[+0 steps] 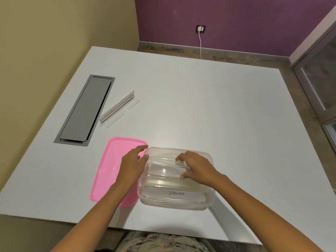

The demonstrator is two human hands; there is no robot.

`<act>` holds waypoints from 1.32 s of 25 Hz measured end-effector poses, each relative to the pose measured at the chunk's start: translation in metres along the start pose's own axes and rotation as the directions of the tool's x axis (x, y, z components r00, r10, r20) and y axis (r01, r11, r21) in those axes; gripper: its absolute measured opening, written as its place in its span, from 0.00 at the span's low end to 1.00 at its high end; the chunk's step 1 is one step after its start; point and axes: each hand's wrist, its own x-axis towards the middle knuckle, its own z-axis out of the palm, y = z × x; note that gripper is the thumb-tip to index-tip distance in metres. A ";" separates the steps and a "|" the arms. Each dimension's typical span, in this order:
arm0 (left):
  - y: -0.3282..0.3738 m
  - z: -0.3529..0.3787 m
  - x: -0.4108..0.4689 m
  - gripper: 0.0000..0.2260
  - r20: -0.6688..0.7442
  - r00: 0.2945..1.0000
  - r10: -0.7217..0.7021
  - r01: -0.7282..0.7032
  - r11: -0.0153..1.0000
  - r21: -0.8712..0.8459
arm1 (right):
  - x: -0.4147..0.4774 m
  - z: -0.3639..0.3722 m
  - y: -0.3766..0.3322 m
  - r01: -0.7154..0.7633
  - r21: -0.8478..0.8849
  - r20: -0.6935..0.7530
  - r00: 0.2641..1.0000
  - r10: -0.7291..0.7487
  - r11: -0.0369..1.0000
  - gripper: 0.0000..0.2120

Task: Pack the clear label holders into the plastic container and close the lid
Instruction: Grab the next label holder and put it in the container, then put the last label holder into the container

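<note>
From the head camera, a clear rectangular plastic container is sitting lidless on the white table, near its front edge. Inside it, a clear label holder with a white card reading "PANDA" is lying along the front wall, and another clear label holder with a card reading "DO…" is lying behind it, its last letters hidden by the right hand. That hand is reaching into the container, its fingers and thumb pinching the right end of the second holder. The left hand is hovering just beside the container's left wall, over the flat pink plastic lid lying on the table; its fingers are loosely spread and gripping nothing. A third clear label holder is lying farther back on the left, well apart from the container, just beside a grey rectangular cable hatch set into the tabletop.
</note>
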 end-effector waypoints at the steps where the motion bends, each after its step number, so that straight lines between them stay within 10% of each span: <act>1: -0.004 0.002 0.000 0.18 0.053 0.998 -0.029 0.029 1.000 0.002 | 0.002 0.007 0.000 -0.003 -0.028 -0.017 1.000 0.002 1.000 0.26; 13: -0.026 0.009 0.006 0.21 0.114 0.993 -0.015 0.015 1.000 -0.001 | 0.009 0.031 -0.002 -0.040 -0.006 -0.108 0.993 0.040 0.999 0.22; 21: -0.039 0.001 0.024 0.13 -0.162 0.982 0.094 -0.078 0.992 0.103 | 0.008 -0.005 -0.013 -0.071 0.083 -0.591 0.800 0.106 0.994 0.07; 33: -0.046 -0.070 0.164 0.16 -0.308 0.942 0.137 0.106 0.747 0.656 | 0.036 -0.025 -0.018 -0.171 0.022 -0.264 0.949 0.170 0.985 0.06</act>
